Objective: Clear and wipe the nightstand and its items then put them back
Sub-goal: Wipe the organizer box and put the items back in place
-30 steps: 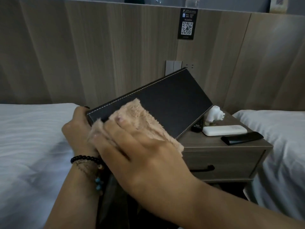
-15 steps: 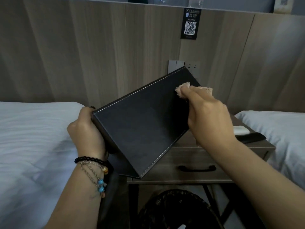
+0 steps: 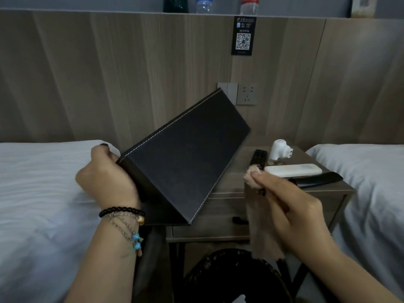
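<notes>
A wood-grain panelled headboard wall (image 3: pixel 109 73) fills the upper half of the view; a white-sheeted bed (image 3: pixel 39 204) lies at the left and a second white bed (image 3: pixel 371 193) at the right, with the brown wooden nightstand (image 3: pixel 229 230) set between them; a dark woven round basket (image 3: pixel 231 278) sits on the floor in front of the nightstand, partly cut by the lower edge. The large black rectangular leather-look box with pale stitching (image 3: pixel 185 158) is held tilted in the air over the left front of the nightstand, its far corner raised toward the wall and its near lower corner down by the drawer front. The left hand (image 3: pixel 105 176) grips the box's left end, fingers wrapped behind it and thumb on the near edge; beaded bracelets (image 3: pixel 124 217) circle that wrist. The right hand (image 3: pixel 286 208) is apart from the box, to its right, fingers curled round a pale pink fluffy cloth (image 3: pixel 260 228) that hangs down from the fist. On the nightstand top lie a glossy black flat case (image 3: pixel 319 180) at the front right, a white oblong remote (image 3: pixel 293 169) just behind it, a slim black remote (image 3: pixel 258 158) to its left, and a small white rounded plug-in device (image 3: pixel 279 149) at the back. On the wall hang a black QR-code sign (image 3: pixel 243 36) and a grey switch-and-socket plate (image 3: pixel 240 94); bottles (image 3: pixel 249 5) stand on the ledge above.
</notes>
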The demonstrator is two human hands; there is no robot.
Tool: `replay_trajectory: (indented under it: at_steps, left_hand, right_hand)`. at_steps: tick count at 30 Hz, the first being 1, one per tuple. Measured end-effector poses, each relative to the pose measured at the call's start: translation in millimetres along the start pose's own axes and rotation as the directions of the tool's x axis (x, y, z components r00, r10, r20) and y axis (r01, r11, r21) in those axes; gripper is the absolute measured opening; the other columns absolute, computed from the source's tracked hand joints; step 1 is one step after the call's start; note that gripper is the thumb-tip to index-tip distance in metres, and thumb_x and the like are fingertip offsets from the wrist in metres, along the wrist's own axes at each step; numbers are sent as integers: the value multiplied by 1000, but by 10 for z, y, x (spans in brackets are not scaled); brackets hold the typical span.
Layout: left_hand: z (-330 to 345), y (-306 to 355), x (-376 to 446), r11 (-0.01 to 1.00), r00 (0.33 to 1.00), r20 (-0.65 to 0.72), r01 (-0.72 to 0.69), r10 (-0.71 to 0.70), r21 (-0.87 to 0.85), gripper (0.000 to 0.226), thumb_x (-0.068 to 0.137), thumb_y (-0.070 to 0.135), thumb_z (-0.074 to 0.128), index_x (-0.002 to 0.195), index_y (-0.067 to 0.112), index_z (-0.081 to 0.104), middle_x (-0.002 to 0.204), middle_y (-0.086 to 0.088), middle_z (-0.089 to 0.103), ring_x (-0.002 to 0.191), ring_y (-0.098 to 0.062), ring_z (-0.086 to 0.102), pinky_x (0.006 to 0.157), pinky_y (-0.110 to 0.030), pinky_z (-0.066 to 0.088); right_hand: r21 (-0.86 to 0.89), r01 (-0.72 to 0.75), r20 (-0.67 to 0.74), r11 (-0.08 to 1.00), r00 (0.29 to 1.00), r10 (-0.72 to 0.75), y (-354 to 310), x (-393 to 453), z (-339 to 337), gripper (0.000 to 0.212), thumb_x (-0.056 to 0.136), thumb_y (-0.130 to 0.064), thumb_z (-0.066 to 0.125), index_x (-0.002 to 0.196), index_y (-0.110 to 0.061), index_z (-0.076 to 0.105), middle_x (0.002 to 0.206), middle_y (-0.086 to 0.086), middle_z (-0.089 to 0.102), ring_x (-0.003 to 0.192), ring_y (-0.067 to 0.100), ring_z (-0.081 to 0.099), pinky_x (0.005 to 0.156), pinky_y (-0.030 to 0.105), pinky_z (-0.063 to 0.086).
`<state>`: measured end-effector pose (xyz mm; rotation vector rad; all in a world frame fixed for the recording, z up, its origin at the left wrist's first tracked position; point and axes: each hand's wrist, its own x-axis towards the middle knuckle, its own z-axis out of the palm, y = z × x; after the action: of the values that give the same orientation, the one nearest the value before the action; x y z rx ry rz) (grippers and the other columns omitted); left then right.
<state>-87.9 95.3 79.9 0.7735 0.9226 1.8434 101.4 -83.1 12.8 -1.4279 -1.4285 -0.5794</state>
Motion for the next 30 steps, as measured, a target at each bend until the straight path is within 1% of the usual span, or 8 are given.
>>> replay_trajectory:
  at_steps: [2,6,10,16,19,22,26,30]
  left_hand:
    - [80,-7,-55,996,998,28,-60,62,-71,51,77,16,51,31,19,28,35,13,22,41,-8,21,48,-30,17]
    - [252,-169,-151,950,952,114,-294,282,106,52,81,18,46,31,14,32,30,10,22,36,-10,21,45,-27,17]
    - [454,-370,-372,723,799,245,-602,550,340,55,91,23,44,40,19,27,35,6,20,34,-17,24,43,-27,18]
    - [720,-706,-538,423,556,356,-819,751,388,53,91,10,49,40,12,34,40,3,26,32,-23,24,43,-26,16]
    - [819,-831,-685,328,486,433,-860,759,391,53,90,8,50,41,16,31,41,6,25,33,-18,20,45,-21,12]
    - [904,-890,-801,303,494,459,-851,738,428,53,89,8,51,43,19,27,41,5,24,33,-16,17,47,-17,5]
    - [914,-872,-876,311,531,534,-837,658,449,53,91,14,52,45,19,27,43,7,22,35,-14,15,49,-16,4]
    - [730,-802,-759,347,493,642,-870,587,351,51,94,20,48,47,18,30,45,7,27,39,-14,25,45,-21,12]
  right_hand:
    - [8,-115,48,993,992,115,100,-142,-26,40,84,4,58,118,-13,68,124,-12,63,119,-2,56,103,12,39]
    - [63,-340,54,938,940,337,226,-344,-6,49,87,9,57,115,-30,66,120,-22,64,114,-9,57,95,5,39]
    - [200,-551,148,810,834,531,339,-387,45,54,90,7,56,109,-42,66,112,-31,66,112,-9,58,94,5,41]
    - [304,-617,225,726,787,575,399,-345,12,52,89,8,56,106,-40,67,108,-33,66,109,-9,60,92,7,44]
    - [323,-618,214,717,786,580,448,-345,-40,46,88,6,58,109,-34,68,107,-30,68,109,-9,61,93,9,45]
    - [303,-617,186,726,785,590,515,-358,-90,44,88,8,57,114,-25,70,109,-23,70,107,-9,61,93,10,46]
    - [285,-628,184,724,777,602,561,-378,-156,42,89,8,56,115,-22,70,110,-22,69,106,-11,61,90,5,44]
    - [263,-618,187,741,786,589,546,-402,-186,41,90,4,58,116,-26,69,110,-24,68,107,-12,60,90,3,42]
